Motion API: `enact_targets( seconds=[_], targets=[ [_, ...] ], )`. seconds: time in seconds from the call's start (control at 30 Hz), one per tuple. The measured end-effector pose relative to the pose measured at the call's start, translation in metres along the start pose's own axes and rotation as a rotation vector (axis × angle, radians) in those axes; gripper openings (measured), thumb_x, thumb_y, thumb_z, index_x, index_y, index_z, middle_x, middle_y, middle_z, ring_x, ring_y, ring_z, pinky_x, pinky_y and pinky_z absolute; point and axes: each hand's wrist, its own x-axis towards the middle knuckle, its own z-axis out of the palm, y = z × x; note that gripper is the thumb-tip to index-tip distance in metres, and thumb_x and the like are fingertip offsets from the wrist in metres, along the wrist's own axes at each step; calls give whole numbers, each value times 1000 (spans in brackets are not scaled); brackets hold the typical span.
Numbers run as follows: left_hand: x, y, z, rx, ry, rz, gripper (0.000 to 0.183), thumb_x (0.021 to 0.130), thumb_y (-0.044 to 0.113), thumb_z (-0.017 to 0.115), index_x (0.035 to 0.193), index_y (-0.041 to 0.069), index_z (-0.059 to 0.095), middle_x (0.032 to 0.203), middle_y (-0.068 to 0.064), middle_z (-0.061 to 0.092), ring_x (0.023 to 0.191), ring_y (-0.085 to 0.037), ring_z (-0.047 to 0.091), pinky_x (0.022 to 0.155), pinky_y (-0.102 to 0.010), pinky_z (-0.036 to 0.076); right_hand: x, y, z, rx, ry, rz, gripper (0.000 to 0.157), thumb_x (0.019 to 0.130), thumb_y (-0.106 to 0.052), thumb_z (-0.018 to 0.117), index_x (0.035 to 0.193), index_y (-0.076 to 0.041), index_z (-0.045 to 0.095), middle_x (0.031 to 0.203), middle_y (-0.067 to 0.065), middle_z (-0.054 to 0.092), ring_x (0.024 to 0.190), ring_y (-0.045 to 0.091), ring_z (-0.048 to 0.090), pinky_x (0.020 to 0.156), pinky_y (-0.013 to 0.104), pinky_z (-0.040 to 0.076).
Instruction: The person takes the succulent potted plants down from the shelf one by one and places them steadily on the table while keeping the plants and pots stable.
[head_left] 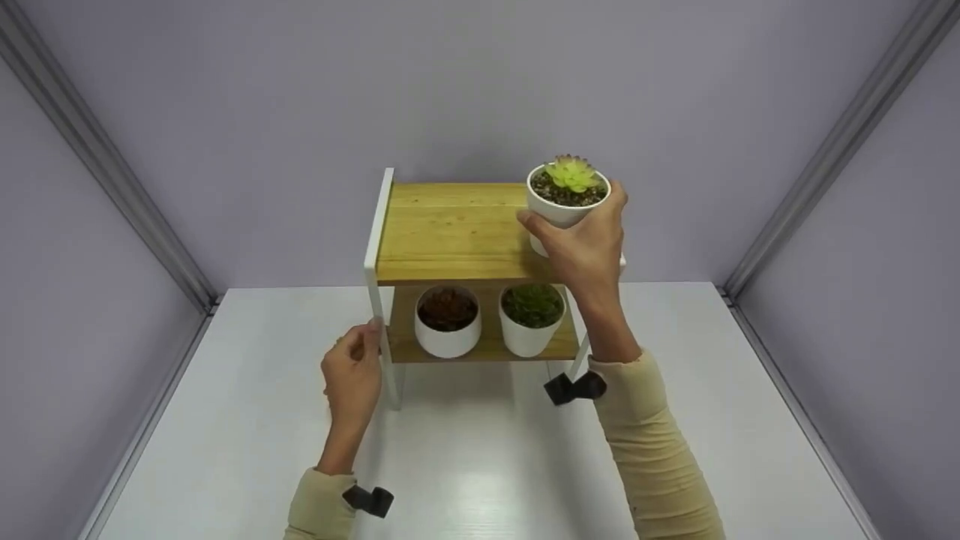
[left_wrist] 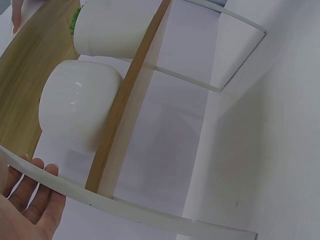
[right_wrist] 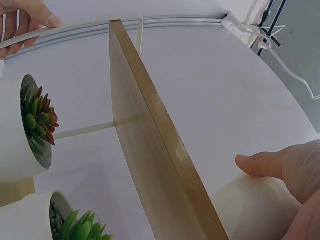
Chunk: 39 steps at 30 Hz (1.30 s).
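Note:
My right hand (head_left: 592, 244) grips a white pot (head_left: 559, 214) holding a yellow-green succulent (head_left: 571, 174) at the right end of the shelf's upper board (head_left: 457, 232). The thumb lies across the pot's near side, and the other fingers are mostly hidden behind it. My left hand (head_left: 355, 371) holds the white metal frame (left_wrist: 70, 189) at the shelf's left side, thumb on one side and fingertips on the other. On the lower board (head_left: 491, 346) stand a round white pot (head_left: 448, 341) with a reddish succulent and a tapered white pot (head_left: 529, 337) with a green one.
The two-tier shelf stands on a white tabletop (head_left: 247, 420) close to the grey back wall (head_left: 300, 135). Grey side walls with metal rails (head_left: 810, 150) close in the left and right. Dark stands and a white cable (right_wrist: 290, 70) show beyond, in the right wrist view.

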Motion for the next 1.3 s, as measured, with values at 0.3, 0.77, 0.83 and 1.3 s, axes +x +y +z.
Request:
enact_targets(
  seconds=[0.3, 0.77, 0.83, 1.3],
  targets=[
    [0, -1, 0, 3, 6, 6, 51, 107, 52, 56, 111, 6, 78, 109, -12, 78, 107, -28, 72, 95, -53, 54, 0, 1, 3, 18, 35, -3, 108, 75, -26, 95, 156, -2, 29, 147, 21, 54, 134, 32, 58, 111, 47, 50],
    [1, -2, 1, 24, 4, 30, 46, 109, 46, 55, 115, 5, 77, 108, -14, 77, 109, -30, 73, 97, -54, 55, -1, -2, 4, 40, 37, 4, 100, 75, -26, 95, 152, -2, 37, 140, 18, 58, 126, 29, 61, 104, 41, 53],
    [1, -3, 1, 22, 0, 27, 47, 108, 47, 56, 114, 6, 78, 108, -14, 77, 108, -30, 73, 96, -53, 55, -2, -1, 5, 44, 36, 1, 99, 75, -25, 95, 151, -2, 37, 140, 18, 58, 126, 28, 61, 103, 41, 53],
    [1, -3, 3, 25, -4, 15, 48, 107, 50, 56, 114, 7, 78, 107, -13, 77, 107, -29, 71, 98, -55, 52, -2, -4, 0, 31, 13, -5, 100, 74, -26, 96, 152, -3, 38, 142, 17, 58, 128, 27, 61, 106, 39, 52]
  ],
)
